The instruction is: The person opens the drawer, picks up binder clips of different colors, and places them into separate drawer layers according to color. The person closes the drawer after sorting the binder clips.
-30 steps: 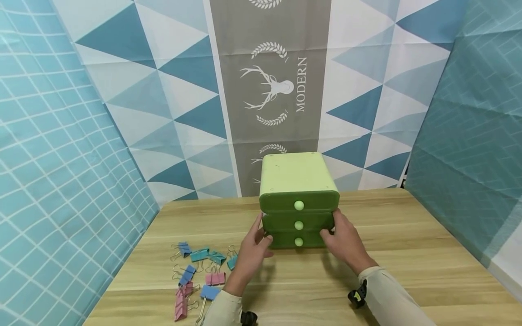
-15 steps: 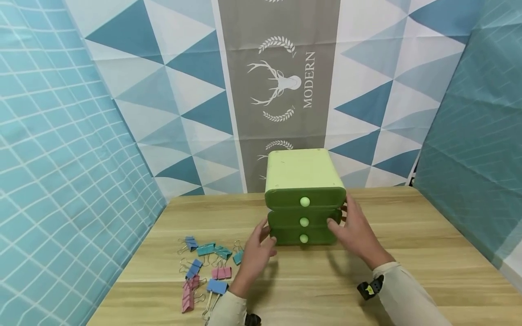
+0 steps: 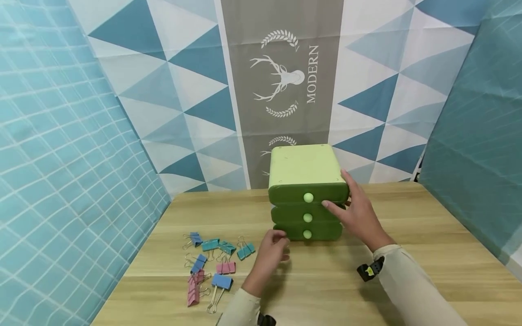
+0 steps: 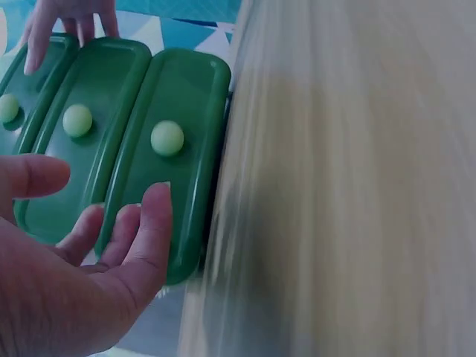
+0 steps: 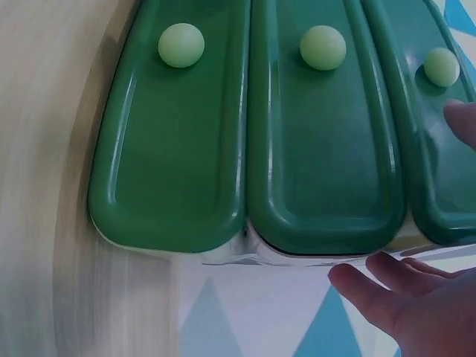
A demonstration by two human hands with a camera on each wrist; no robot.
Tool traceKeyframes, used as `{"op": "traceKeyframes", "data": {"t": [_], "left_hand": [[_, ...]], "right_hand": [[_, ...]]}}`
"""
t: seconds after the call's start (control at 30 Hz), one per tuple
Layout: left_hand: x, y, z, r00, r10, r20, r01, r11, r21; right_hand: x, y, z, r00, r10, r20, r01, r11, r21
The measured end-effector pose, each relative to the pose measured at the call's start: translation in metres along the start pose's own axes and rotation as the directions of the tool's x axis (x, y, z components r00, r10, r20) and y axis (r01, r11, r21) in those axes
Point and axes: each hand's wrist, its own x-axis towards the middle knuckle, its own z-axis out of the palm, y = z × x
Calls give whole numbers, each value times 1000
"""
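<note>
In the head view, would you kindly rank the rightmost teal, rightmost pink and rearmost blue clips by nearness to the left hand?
1. Rightmost teal clip, just left of the left hand.
2. Rightmost pink clip, farther left.
3. Rearmost blue clip, back left.

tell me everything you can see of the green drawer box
The box looks like plastic: a pale green body with a small mark near each top corner, and three dark green drawers stacked one above another, each with a round pale knob. All three look shut or nearly so. It stands upright on the wooden table. The right hand spreads around its upper right edge, the left hand is by its lower left corner; whether either touches is unclear.
</note>
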Motion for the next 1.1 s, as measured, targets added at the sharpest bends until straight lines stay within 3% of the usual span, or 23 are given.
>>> {"op": "traceKeyframes", "data": {"t": [0.17,0.37,0.5,0.8,1.1], "left_hand": [[4,6,14,997,-27,79,25,999,21],[8,5,26,989,-43,143,27,994,109],[13,4,33,987,-44,152,17,984,175],[21,1,41,981,-13,192,-33,971,236],[23,0,45,978,-15,210,-46,958,284]], "right_hand": [[2,3,3,1000,5,-19,-4,1000,30],[0,2,8,999,33,-36,-34,999,-42],[1,1,8,999,30,-45,-34,997,-72],[3,3,9,999,30,-43,-33,996,-79],[2,2,9,998,32,-47,-36,996,-79]]}}
